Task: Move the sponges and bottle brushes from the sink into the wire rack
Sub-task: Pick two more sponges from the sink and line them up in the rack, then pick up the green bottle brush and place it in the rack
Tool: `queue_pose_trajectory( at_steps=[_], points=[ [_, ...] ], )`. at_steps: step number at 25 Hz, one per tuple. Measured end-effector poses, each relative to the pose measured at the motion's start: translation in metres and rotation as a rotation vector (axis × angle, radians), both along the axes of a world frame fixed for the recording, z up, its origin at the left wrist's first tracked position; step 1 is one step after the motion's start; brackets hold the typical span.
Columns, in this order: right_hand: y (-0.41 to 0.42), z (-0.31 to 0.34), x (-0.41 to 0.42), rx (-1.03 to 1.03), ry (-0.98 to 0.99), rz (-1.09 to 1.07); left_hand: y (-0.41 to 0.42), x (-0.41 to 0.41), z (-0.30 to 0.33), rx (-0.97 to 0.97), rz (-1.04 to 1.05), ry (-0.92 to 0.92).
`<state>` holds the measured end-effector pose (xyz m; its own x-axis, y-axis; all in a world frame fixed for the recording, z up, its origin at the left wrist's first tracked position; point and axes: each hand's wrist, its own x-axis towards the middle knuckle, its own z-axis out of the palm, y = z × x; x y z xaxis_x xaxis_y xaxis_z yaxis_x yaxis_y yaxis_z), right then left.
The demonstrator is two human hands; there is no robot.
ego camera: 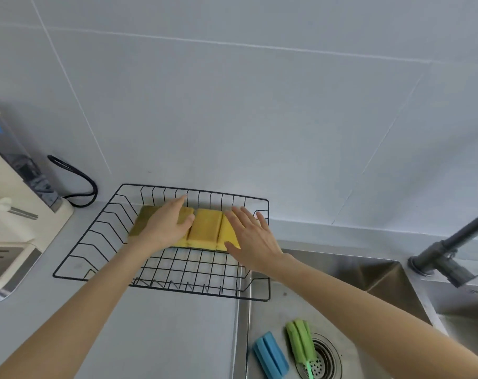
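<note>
Fingers (177, 206) partly covering sponges (205, 228).

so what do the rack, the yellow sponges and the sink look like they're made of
Wire rack: thin metal wire, apparently with a black coating; open grid you can see through.
Yellow sponges: soft-looking matte foam; the leftmost has a darker olive face, probably a scouring layer.
Sink: looks like brushed stainless steel, grey with dull reflections.
</note>
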<state>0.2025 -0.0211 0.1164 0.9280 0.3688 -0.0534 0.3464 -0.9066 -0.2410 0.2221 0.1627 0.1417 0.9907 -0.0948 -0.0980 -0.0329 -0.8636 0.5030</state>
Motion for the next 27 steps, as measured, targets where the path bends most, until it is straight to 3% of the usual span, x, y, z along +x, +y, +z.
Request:
queue_pose_trajectory(
  at_steps=[13, 27],
  points=[
    [-0.114, 0.015, -0.083, 0.021, 0.051, -0.266, -0.121, -0.067, 0.018, 0.089, -0.316, -0.039],
    [-0.183, -0.050, -0.142, 0.087, 0.259, -0.429, -0.216, -0.114, -0.036, 0.172, -0.580, 0.164]
  ],
)
